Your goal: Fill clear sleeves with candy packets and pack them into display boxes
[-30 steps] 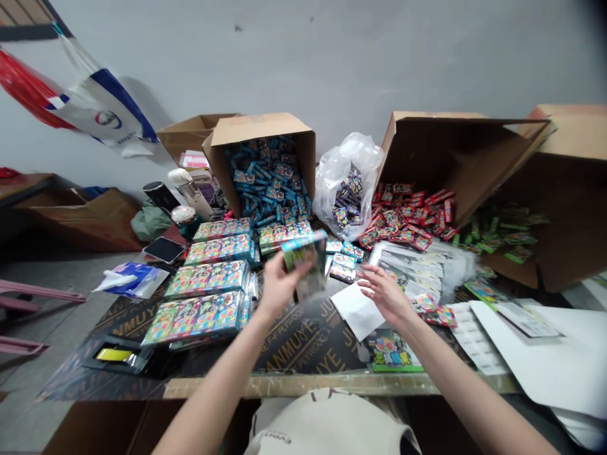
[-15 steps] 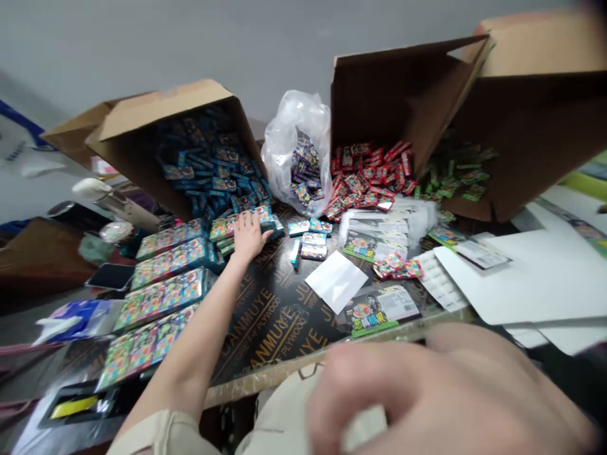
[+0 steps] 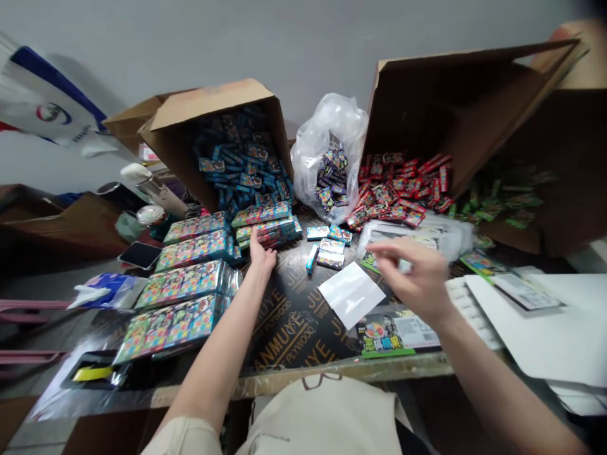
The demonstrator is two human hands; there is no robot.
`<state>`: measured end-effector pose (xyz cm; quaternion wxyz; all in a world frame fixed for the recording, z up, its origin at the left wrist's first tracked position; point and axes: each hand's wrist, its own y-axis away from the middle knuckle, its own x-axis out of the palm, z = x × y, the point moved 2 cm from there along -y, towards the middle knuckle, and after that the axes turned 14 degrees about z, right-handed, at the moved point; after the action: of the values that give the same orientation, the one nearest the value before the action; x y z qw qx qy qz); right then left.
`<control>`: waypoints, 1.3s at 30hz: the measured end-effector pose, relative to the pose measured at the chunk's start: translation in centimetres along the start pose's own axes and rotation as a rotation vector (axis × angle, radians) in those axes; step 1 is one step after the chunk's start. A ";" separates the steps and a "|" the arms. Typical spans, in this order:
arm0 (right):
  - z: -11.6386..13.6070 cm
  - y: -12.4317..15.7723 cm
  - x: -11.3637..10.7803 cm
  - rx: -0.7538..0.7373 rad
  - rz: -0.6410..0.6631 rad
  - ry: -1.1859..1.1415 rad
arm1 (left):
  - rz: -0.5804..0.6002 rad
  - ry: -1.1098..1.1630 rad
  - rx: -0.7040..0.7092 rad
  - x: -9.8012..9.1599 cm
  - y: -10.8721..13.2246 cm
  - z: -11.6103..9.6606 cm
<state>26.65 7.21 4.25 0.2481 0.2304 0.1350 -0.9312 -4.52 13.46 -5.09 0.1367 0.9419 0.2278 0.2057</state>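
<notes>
The fingers (image 3: 255, 239) of the left hand (image 3: 262, 258) are spread open and empty, their tips just at the foot of a low stack of foil-wrapped multicolour packs (image 3: 265, 222); whether they touch it is hard to tell. The right hand (image 3: 411, 273) hangs blurred above clear sleeves of printed pouches (image 3: 408, 237), its fingers loosely bent, and the blur hides whether they pinch anything.

Between the hands lie small boxed packets (image 3: 331, 246), a white paper sheet (image 3: 351, 294) and a green-edged printed card (image 3: 391, 333), all on a black plywood surface (image 3: 294, 335). Four larger foil packs (image 3: 187, 284) sit in rows to the left. Behind, a tipped cardboard carton (image 3: 208, 104) spills blue packets (image 3: 241, 167), and a clear plastic bag (image 3: 327, 120) holds purple packets (image 3: 329, 180).

The stack looks loose, so a careless knock could slide it into the blue spill. A quick right-hand pass could catch the sleeves and scatter the neighbouring red packets (image 3: 398, 189).
</notes>
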 end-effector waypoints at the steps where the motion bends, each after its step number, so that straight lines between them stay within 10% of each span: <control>1: -1.5 -0.7 0.5 0.039 0.030 0.103 | -0.005 0.017 -0.019 -0.1 -0.3 -0.3; 8: -10.6 -1.5 5.3 0.454 0.187 0.613 | -0.013 0.019 -0.091 -0.1 2.8 1.9; 17: -10.1 -1.4 5.7 0.272 0.030 -0.035 | 0.323 -0.105 -0.203 0.3 14.5 9.5; 25: -3.7 1.3 7.8 0.074 0.087 -0.375 | 0.455 0.035 -0.060 0.9 15.9 6.1; 39: -2.1 2.4 7.8 0.076 0.169 -0.589 | 0.490 -0.247 0.273 0.4 17.0 1.6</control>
<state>22.67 2.90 -1.78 0.3443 -0.0297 0.0026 -0.9384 2.89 -1.24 -0.40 -0.0182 0.9963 0.0008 0.0839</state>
